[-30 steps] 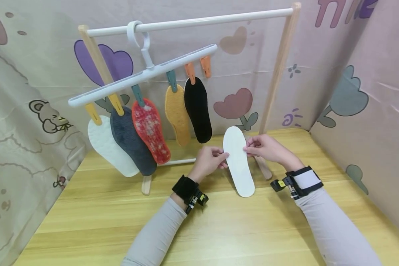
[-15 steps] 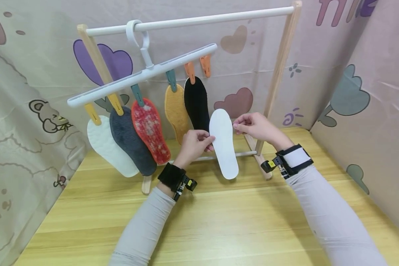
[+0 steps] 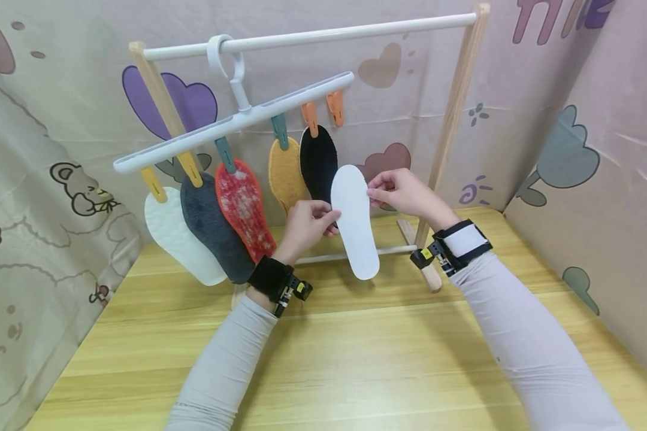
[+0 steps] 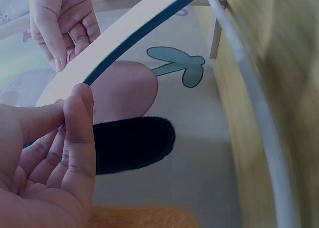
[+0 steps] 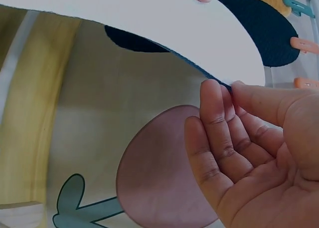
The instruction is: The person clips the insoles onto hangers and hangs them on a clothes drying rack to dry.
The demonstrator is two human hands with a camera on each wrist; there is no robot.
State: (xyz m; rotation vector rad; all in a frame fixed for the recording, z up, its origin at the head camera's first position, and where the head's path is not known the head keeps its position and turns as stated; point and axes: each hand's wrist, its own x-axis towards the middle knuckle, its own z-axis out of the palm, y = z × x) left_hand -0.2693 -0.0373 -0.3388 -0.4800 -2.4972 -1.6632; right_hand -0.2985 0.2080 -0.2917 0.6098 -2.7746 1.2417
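A white insole [image 3: 354,224] with a dark blue edge [image 4: 144,31] is held up in front of the rack, its white face toward the head camera. My left hand [image 3: 308,224] pinches its left edge between thumb and fingers. On the opposite edge, nearer the top, my right hand [image 5: 244,138] pinches it with thumb and fingertips. Just behind hangs a black insole [image 3: 319,161], gripped by an orange clip [image 3: 310,118]. Another orange clip [image 3: 335,109] at the hanger's right end has nothing in it. The white insole partly covers the black one.
A white hanger [image 3: 237,120] hangs tilted from the rack's bar [image 3: 313,37]. Clipped along it are a fluffy white insole [image 3: 180,239], a dark grey insole [image 3: 212,221], a red mottled insole [image 3: 244,206] and a yellow insole [image 3: 287,173]. Beneath lies a wooden table [image 3: 345,353].
Both hands have carried the white insole up and to the left, toward the black insole. The right hand's fingers moved away from the insole's edge and came back to it.
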